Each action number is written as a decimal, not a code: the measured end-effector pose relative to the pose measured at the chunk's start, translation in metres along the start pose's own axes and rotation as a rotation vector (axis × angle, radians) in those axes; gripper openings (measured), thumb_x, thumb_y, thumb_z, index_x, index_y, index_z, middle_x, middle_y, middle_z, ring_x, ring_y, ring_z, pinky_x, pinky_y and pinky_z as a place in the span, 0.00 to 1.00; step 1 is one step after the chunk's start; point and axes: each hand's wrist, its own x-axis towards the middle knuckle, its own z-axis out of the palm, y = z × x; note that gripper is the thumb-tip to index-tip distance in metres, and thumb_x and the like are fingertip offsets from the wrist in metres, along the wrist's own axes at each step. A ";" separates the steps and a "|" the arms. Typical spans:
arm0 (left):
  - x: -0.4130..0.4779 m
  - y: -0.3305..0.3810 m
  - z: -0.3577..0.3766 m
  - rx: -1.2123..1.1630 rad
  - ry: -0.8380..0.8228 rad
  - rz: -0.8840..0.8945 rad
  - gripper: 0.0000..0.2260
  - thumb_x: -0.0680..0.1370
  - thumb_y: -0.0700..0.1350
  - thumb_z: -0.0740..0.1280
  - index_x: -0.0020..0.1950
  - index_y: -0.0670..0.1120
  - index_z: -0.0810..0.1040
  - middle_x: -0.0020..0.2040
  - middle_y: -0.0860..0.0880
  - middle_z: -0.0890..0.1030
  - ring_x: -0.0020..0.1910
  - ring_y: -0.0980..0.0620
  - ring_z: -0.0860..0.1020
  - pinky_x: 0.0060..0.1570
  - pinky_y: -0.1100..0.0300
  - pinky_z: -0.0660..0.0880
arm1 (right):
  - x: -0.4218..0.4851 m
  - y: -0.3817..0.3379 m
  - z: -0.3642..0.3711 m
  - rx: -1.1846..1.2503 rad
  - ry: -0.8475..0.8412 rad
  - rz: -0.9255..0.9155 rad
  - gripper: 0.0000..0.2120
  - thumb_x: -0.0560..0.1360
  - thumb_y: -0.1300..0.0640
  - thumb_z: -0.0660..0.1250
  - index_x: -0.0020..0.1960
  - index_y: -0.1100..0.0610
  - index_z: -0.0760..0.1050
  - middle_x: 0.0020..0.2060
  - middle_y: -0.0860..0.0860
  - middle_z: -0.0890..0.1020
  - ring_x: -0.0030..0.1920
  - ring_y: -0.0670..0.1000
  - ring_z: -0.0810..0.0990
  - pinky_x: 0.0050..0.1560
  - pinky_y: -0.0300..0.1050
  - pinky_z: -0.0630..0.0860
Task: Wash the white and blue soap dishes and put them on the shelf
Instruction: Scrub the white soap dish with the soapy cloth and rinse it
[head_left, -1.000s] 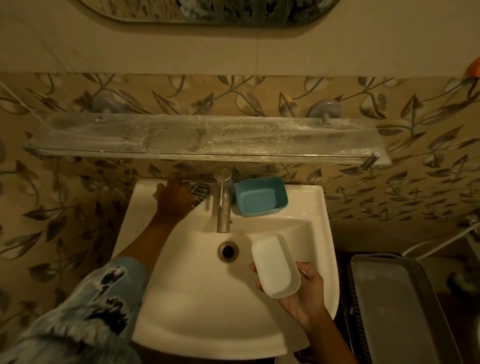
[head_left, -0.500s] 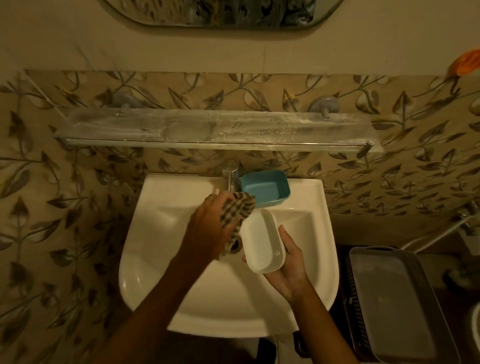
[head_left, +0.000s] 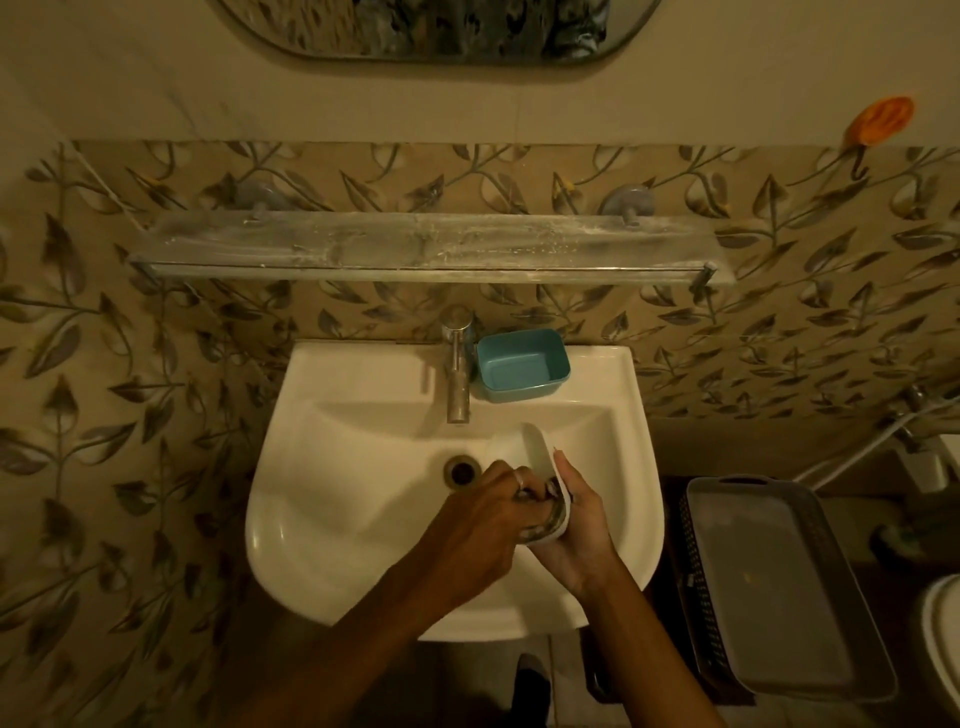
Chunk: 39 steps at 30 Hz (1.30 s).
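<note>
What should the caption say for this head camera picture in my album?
Over the sink, the left hand scrubs the white soap dish held in the right hand.

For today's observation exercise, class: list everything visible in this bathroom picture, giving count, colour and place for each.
Oval ceramic sink: one, white, centre.
Metal tap: one, silver, sink's back edge.
Blue plastic soap dish: one, right of tap.
White plastic soap dish: one, over the basin.
Checked cloth: one, dark and pale, against white dish.
Glass shelf: one, clear, above sink.
Grey plastic basket: one, right of sink.
Left hand: grip on cloth.
Right hand: grip on white dish.
</note>
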 end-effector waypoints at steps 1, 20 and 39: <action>0.004 -0.004 0.001 0.079 0.013 0.027 0.20 0.65 0.34 0.74 0.55 0.48 0.81 0.55 0.46 0.80 0.53 0.45 0.77 0.43 0.49 0.81 | -0.001 0.001 0.001 0.007 -0.001 -0.014 0.23 0.77 0.46 0.59 0.63 0.61 0.76 0.53 0.62 0.81 0.53 0.59 0.81 0.57 0.55 0.77; 0.011 0.018 0.005 -0.139 -0.173 -0.288 0.09 0.75 0.41 0.67 0.54 0.47 0.79 0.54 0.49 0.79 0.54 0.52 0.77 0.56 0.60 0.76 | 0.001 -0.012 0.002 -0.525 0.028 -0.478 0.20 0.75 0.48 0.60 0.67 0.44 0.71 0.66 0.51 0.76 0.67 0.54 0.74 0.68 0.63 0.67; 0.028 0.011 -0.031 -0.900 -0.143 -0.594 0.12 0.79 0.41 0.62 0.62 0.47 0.76 0.51 0.54 0.81 0.51 0.57 0.79 0.53 0.67 0.75 | -0.004 -0.004 -0.006 -0.607 0.020 -0.473 0.25 0.76 0.46 0.58 0.73 0.47 0.63 0.66 0.51 0.75 0.66 0.52 0.74 0.62 0.47 0.74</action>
